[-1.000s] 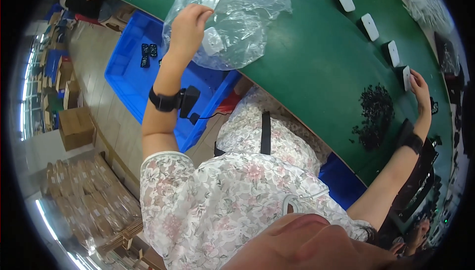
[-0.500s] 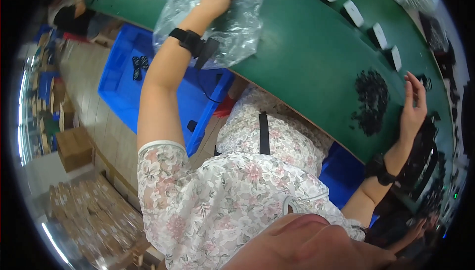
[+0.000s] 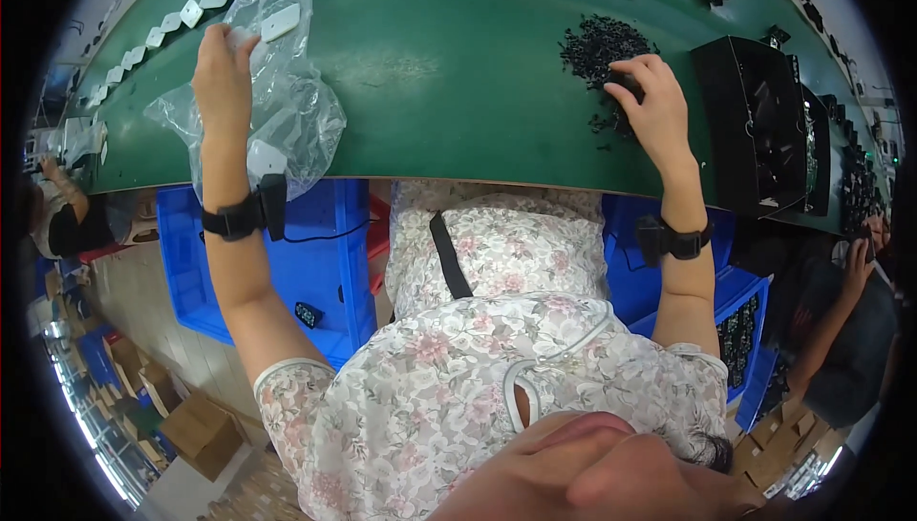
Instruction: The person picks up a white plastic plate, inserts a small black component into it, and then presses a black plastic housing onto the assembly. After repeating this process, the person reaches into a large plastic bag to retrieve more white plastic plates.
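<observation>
Hands sit well apart on the green work surface. Left hand, upper left of the frame, is clenched on the top of a clear plastic bag — fingers pinch the film, prob. to keep the bag from sliding while it lies crumpled on the surface. A small white flat piece shows through the film near the bag's upper edge, another white piece lower down by the wrist. Right hand, upper right, is curled down over the lower edge of a pile of small black parts; fingertips press into the loose bits, looks like grasping a few, though what's betw. the fingers is hidden.

Row of white rounded-rectangle pieces runs along the far rim of the surface, top left to top centre, evenly spaced — laid out one by one, it seems. Black open box stands just right of the right hand, close enough to reach w/o stretching. Blue plastic crates sit below the table edge, left and right of the person's lap, one at lower right with dark parts in it. Both wrists wear black bands. Brown cardboard cartons lie on the floor at lower left; no labels readable.
</observation>
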